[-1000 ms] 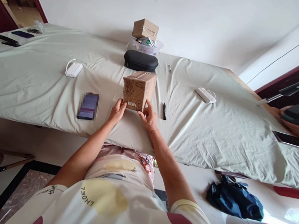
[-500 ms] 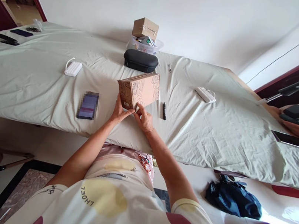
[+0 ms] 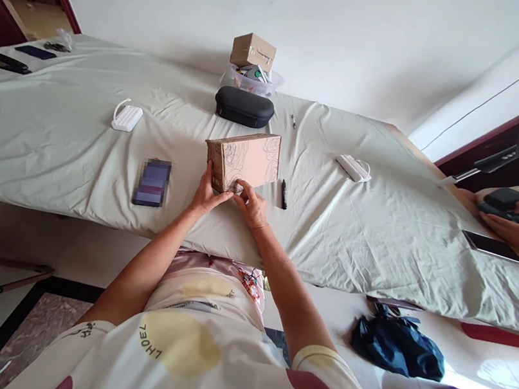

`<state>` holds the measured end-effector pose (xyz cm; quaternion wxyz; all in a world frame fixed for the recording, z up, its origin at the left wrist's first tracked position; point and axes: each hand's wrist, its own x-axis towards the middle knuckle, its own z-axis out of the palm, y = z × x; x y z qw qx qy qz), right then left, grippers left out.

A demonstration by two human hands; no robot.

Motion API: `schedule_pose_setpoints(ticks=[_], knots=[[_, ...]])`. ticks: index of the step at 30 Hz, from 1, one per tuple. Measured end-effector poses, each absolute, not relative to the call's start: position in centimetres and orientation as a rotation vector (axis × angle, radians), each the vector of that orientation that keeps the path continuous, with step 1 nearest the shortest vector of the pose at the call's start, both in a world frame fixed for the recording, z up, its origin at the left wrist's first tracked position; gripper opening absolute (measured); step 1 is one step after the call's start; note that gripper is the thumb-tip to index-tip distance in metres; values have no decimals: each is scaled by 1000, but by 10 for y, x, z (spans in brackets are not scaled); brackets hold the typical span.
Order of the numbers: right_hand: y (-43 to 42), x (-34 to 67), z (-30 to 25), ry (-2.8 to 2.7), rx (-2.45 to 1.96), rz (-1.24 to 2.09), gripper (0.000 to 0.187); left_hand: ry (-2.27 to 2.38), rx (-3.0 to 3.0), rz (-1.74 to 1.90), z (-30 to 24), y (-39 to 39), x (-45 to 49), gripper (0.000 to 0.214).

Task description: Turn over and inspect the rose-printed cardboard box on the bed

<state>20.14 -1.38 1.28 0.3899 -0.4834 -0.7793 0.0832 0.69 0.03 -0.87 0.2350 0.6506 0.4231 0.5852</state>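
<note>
A brown cardboard box [image 3: 252, 162] with scribbled dark line drawings is tilted on the cloth-covered table, its near corner between my hands. My left hand [image 3: 207, 193] grips the box's left end, fingers along the side and thumb at the lower front edge. Against the lower front face, my right hand [image 3: 249, 203] has its fingers bent and pressed on the cardboard, with the thumb beneath. The underside of the box is hidden. Just right of the box lies a black marker [image 3: 284, 194].
Behind the box are a black zip case [image 3: 244, 108] and a plastic tub [image 3: 251, 81] topped by a small carton [image 3: 253, 50]. White power banks [image 3: 127, 117] lie on both sides, a phone [image 3: 152, 183] at left. Another person's hands [image 3: 515, 229] hold a dark object at right.
The box has turned slightly, its far right end swinging a little nearer and to the right. Both my hands keep their hold. The view has shifted slightly.
</note>
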Motion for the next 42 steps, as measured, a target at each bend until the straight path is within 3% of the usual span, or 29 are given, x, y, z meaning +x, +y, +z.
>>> schedule_pose_setpoints(ticks=[6,13,18,25,34,42], knots=[[-1,223,16,-1772,-1362,199,54,1146,1695,1601,-10,4,-1,102],[13,253,15,-1432,-1457,251,76,1031,1554,1610,-2,3,-5,91],[16,258,16,-1390,-1423,229,44,1044,1574,1656,4,1,-8,87],[13,253,15,-1380,-1209,265,48,1040,1482,1679,5,-5,-11,82],[14,248,14,-1309,-1148,269,51,1088,1519,1645,1,1,-10,90],[16,244,12,-1322,-1121,391,46,1143,1614,1616,7,0,-9,78]])
